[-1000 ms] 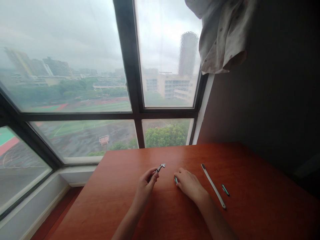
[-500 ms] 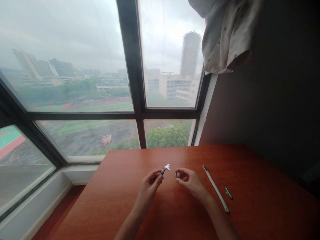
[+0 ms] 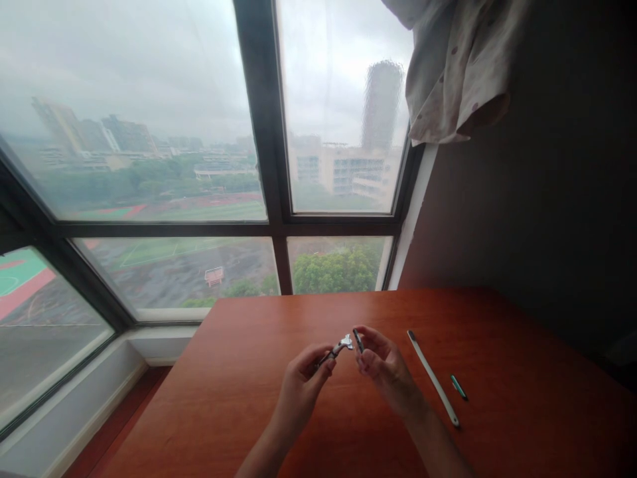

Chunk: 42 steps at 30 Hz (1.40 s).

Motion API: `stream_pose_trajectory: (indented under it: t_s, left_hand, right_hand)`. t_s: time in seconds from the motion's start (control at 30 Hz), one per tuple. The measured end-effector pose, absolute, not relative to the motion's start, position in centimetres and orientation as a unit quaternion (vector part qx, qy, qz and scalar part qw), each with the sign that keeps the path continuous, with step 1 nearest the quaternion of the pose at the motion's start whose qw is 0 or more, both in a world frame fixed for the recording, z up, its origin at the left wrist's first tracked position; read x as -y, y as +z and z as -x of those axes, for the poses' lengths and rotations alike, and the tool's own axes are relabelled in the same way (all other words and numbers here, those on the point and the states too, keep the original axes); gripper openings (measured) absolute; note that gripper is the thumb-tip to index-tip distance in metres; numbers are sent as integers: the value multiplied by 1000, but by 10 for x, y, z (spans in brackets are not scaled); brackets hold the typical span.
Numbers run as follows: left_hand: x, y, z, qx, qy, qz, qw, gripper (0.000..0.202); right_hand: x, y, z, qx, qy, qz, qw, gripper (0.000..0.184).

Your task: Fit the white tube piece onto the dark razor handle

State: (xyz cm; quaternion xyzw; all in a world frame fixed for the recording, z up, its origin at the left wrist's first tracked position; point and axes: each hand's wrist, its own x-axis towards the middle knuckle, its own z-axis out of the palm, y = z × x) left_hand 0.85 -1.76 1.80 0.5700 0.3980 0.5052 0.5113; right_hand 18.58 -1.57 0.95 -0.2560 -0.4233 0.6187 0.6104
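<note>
My left hand (image 3: pixel 301 385) is closed around the dark grip of a razor handle (image 3: pixel 342 344), whose shiny metal head end points up and to the right. Pinched between the thumb and fingers of my right hand (image 3: pixel 391 375) is a small dark razor cartridge (image 3: pixel 357 340), tilted. The cartridge is just right of the handle's metal end; whether the two touch I cannot tell. Both hands are above the table, close together.
On the reddish-brown wooden table (image 3: pixel 239 398), right of my hands, lie a long pale toothbrush-like stick (image 3: pixel 432 378) with a dark tip and a small green-and-dark cartridge (image 3: pixel 458 387). Windows (image 3: pixel 164 229) stand behind, and patterned cloth (image 3: pixel 460 73) hangs upper right.
The razor handle in my left hand has moved right. My right hand has turned the cartridge to a tilt, and the gap between the two has narrowed.
</note>
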Motion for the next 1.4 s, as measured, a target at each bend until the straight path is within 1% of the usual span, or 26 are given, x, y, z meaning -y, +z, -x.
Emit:
stream_pose_trajectory:
  t_s: [0.5,0.9,1.17,1.4]
  left_hand:
    - [18,17,-8,-398,501,-611,467,20]
    - [20,26,-9,-403,506,-607,462,20]
    - [21,26,-10,-405,506,-616,449,20]
    - [21,27,-10,-407,506,-612,452,22]
  right_hand:
    - [17,11,-184,438,615,251,606,39]
    - [16,11,-183,436,606,275,606,45]
    - [17,12,-183,444,602,273,604,42]
    - [17,13,-184,444,605,276,601,45]
